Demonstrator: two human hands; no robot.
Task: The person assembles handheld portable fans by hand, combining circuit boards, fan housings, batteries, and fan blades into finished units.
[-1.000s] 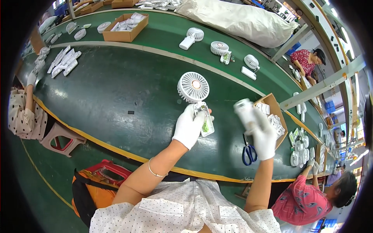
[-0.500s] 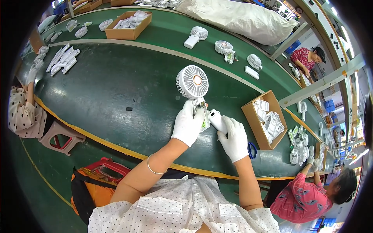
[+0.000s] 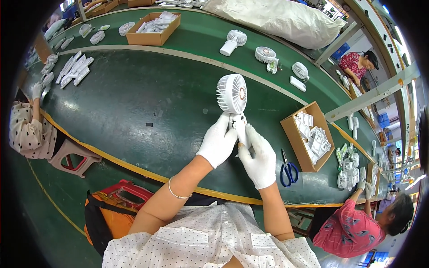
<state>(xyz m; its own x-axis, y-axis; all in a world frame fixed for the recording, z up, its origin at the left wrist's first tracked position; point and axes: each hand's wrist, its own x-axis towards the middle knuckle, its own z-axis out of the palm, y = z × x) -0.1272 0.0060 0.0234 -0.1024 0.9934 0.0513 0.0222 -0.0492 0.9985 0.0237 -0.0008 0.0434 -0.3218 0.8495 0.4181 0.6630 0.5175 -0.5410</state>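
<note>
Here, at the centre of the frame, both gloved hands meet on a small white fan [image 3: 232,94] held above the dark green surface [image 3: 134,111]. The left hand [image 3: 218,142] has its grip closed round the fan's handle from the left; the right hand [image 3: 258,156] closes on the same handle from below and right, fingers touching it. The round fan head points up the frame. To the right lies an open brown cardboard box [image 3: 292,134] of white parts, with blue-handled scissors [image 3: 288,169] just below it. Another brown box [image 3: 152,38] sits at upper left, and a large white sack [image 3: 277,20] along the top.
</note>
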